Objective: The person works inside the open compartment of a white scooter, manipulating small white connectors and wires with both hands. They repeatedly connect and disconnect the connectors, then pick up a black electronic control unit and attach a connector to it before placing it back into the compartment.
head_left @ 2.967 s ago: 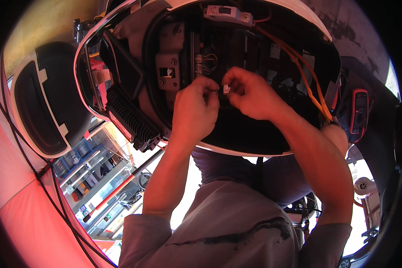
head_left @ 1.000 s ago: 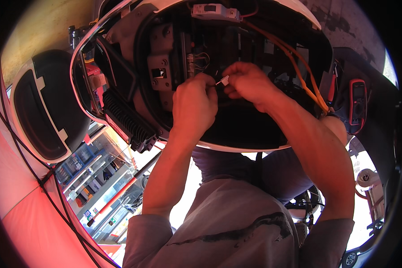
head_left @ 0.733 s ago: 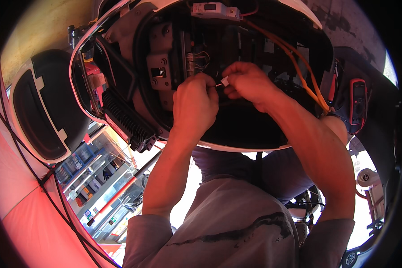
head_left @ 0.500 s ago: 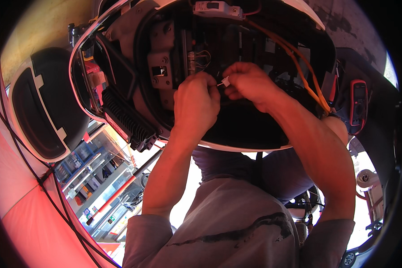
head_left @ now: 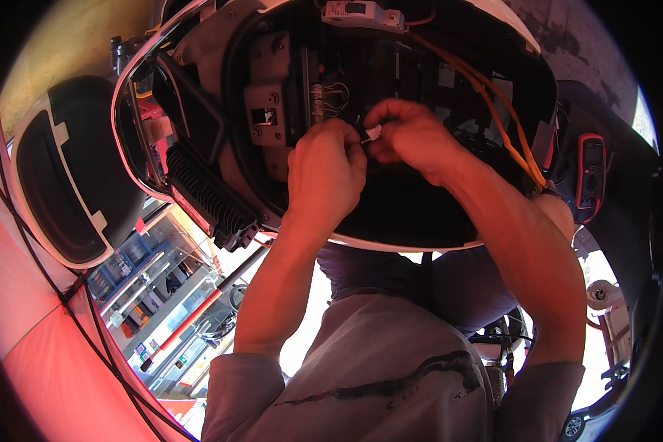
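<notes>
Both my hands work close together over the dark open compartment [head_left: 412, 214] of a scooter-like vehicle. A small white plug connector [head_left: 373, 133] is pinched between the thumb and fingers of my right hand [head_left: 420, 144]. My left hand [head_left: 323, 166] has its fingertips pressed together just left of the connector, on what looks like a thin wire [head_left: 364, 140] reaching toward it. The fingers partly hide this wire's ends. Just beyond my left hand, several fine wires [head_left: 337, 90] come off a metallic strip [head_left: 317, 102] on the compartment's inner wall.
A grey circuit breaker [head_left: 362, 12] sits at the far rim, with orange cables [head_left: 486, 82] running down the right side. A red-edged multimeter [head_left: 591, 173] lies at right. At left are a black finned box [head_left: 210, 193], a black padded seat-like part [head_left: 59, 184] and hanging black cables [head_left: 33, 254].
The white connector has turned slightly in my right fingers and shows more of its side. My left hand has shifted a touch to the right; both grips stay closed.
</notes>
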A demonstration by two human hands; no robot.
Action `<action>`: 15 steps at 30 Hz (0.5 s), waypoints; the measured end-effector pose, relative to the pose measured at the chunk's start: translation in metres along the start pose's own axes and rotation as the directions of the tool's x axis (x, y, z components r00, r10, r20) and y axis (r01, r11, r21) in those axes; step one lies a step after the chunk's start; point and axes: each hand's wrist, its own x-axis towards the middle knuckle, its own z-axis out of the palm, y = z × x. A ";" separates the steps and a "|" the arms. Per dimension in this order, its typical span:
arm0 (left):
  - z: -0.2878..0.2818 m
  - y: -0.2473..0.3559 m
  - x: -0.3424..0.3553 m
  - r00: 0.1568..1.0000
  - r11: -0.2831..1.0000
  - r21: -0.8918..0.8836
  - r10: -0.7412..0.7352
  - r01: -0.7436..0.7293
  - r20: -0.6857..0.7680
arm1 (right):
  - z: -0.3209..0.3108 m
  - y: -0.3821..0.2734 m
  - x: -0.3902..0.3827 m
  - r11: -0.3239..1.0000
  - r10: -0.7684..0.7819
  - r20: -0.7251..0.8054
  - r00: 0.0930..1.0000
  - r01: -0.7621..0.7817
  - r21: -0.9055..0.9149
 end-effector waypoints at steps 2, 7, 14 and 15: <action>0.001 -0.001 0.000 1.000 1.000 -0.006 0.011 -0.011 -0.008 | 0.001 0.002 0.003 0.999 0.005 -0.046 0.999 -0.004 0.038; 0.002 -0.002 0.000 0.999 0.999 -0.015 0.028 -0.028 -0.024 | -0.001 0.011 0.006 0.986 -0.108 -0.035 0.994 0.102 -0.135; 0.002 -0.005 0.000 0.999 0.999 -0.028 0.029 -0.030 -0.032 | -0.002 0.015 0.005 0.887 -0.245 -0.028 0.969 0.212 -0.411; 0.002 -0.004 0.000 0.999 0.999 -0.030 0.029 -0.030 -0.030 | -0.002 0.016 0.006 0.890 -0.243 -0.019 0.970 0.215 -0.401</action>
